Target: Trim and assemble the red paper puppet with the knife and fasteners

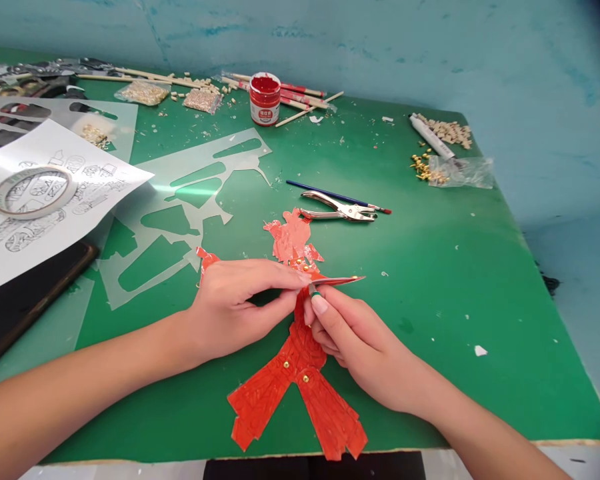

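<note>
A jointed red paper figure (307,343) lies on the green table, its legs toward me and small brass fasteners at its joints. My left hand (245,287) is closed in a pinch on the figure's upper part, where one red piece is raised edge-on and points right. Close beside it, my right hand (350,327) is closed around a small tool (315,291) with a metal tip and a green band. The tip meets the raised piece near my left fingertips. Most of the tool is hidden in my right hand, so its kind is unclear.
Beyond the figure lie a hole punch (343,210) and a paintbrush (330,195). An open red paint jar (265,103) stands farther back. Cut plastic sheet (153,190), printed paper (107,183) and a tape roll (0,193) are at left; brass fasteners (421,167) and a marker (431,135) at right.
</note>
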Action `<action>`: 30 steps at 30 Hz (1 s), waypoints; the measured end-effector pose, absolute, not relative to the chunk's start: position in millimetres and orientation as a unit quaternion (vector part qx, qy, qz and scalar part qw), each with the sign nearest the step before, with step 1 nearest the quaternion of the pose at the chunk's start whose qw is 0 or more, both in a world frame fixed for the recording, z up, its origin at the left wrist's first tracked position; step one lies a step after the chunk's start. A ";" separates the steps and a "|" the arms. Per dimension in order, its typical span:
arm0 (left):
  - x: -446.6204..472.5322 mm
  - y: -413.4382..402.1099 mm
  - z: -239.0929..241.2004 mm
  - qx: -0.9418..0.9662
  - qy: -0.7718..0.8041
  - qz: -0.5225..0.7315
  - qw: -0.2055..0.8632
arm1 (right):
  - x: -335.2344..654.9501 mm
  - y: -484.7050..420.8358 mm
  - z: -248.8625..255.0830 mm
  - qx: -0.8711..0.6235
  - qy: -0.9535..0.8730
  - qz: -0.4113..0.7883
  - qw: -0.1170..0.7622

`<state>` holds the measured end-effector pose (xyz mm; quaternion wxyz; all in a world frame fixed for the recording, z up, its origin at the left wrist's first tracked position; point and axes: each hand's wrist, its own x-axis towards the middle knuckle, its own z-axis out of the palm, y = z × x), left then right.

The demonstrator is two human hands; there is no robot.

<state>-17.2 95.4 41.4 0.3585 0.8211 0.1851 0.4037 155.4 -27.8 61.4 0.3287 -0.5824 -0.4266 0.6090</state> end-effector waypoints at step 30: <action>-19.4 94.7 35.2 0.833 0.170 0.418 0.321 | 154.5 -27.3 58.9 -0.580 -0.445 0.597 0.329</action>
